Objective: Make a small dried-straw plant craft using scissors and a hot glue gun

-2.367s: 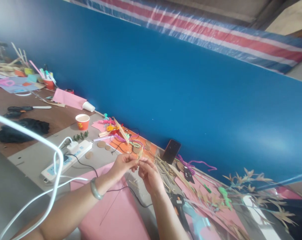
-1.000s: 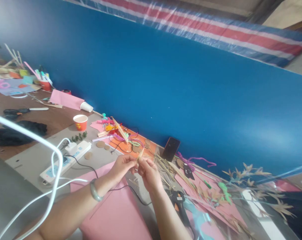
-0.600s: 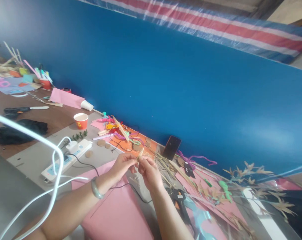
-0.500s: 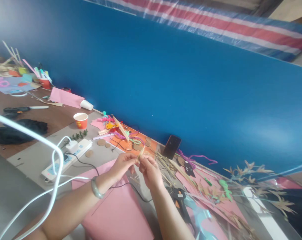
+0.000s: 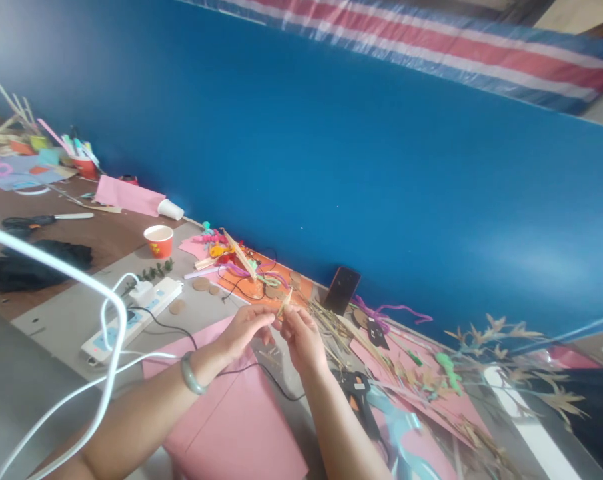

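In the middle of the head view my two hands meet over the table. My right hand point(image 5: 301, 337) pinches a small pale yellow-green dried leaf point(image 5: 285, 302) that points upward. Close against it, my left hand point(image 5: 251, 327) has its thumb and index finger pressed together by the leaf's lower end; whatever lies between those fingertips is too small to tell. A grey-green bangle circles my left wrist. Pink paper point(image 5: 231, 417) lies beneath my forearms, and dried stalks point(image 5: 334, 325) are strewn to the right of my hands.
White cables cross the left foreground beside a power strip point(image 5: 131, 320). A red paper cup point(image 5: 159, 241) stands behind it. A phone point(image 5: 342, 290) leans against the blue partition point(image 5: 331, 167). Right of my arm lie a glue gun point(image 5: 358, 400) and light-blue ribbon point(image 5: 404, 433). Scissors point(image 5: 46, 219) lie far left.
The view has shifted very slightly. My left fingertips have drawn a little away from the leaf, while my right hand keeps its pinch on it.
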Available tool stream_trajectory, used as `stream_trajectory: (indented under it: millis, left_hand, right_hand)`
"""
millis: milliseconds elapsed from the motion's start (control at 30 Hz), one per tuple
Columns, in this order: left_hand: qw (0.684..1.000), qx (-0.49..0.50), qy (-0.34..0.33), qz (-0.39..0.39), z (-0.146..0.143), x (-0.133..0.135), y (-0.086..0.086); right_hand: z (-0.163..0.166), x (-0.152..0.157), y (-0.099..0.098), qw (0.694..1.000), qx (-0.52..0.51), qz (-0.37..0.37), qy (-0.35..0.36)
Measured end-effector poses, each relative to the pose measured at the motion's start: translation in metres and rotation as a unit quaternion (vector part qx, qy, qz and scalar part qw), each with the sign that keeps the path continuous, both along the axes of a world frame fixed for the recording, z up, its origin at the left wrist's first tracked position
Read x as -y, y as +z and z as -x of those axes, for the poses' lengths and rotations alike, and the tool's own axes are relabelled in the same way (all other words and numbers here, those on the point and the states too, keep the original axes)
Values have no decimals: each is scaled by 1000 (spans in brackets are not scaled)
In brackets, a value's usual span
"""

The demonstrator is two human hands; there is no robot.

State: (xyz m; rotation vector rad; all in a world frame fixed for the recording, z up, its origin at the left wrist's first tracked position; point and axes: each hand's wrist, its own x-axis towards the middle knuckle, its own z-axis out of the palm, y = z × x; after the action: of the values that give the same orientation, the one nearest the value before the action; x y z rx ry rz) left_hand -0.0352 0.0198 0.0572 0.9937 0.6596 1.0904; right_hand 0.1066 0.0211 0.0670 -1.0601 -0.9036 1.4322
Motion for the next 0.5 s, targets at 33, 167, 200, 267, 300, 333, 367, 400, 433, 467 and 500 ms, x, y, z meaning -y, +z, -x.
stream_trajectory:
  millis: [33,167,200,267,300,333,367,400,433,467,500]
  left_hand:
    - [1000,-2,-1,7,0,0,0]
    - [1000,-12,-8,22,-1,-1,-2]
    - [1000,-15,-9,21,-1,-1,-2]
    - [1000,-18,-3,20,-2,-2,-4]
    - [1000,-18,5,23,-2,-3,-6]
    - [999,-18,13,27,-3,-3,-6]
    - [999,-17,21,32,-3,-3,-7]
    - [999,-16,29,35,-3,-4,-7]
    - [999,-15,35,36,-2,-4,-8]
    - [998,-13,42,35,-2,-5,-7]
    - [998,-10,52,34,-1,-6,-7]
  right_hand:
    - [-1,0,0,1000,5,-3,-6]
    - [-1,-2,1,999,24,-15,-20]
    - [-1,-2,1,999,25,-16,-20]
    - [0,-2,1,999,20,-16,-22]
    - [0,-2,1,999,16,-13,-24]
    - [1,-2,1,1000,11,-11,-26]
    - [1,-2,2,1000,10,-8,-26]
    - [1,-2,2,1000,12,-4,-25]
    - [1,-2,3,1000,17,-1,-21]
    - [0,-2,5,1000,23,2,-16]
    - [-1,-2,7,999,30,1,-16]
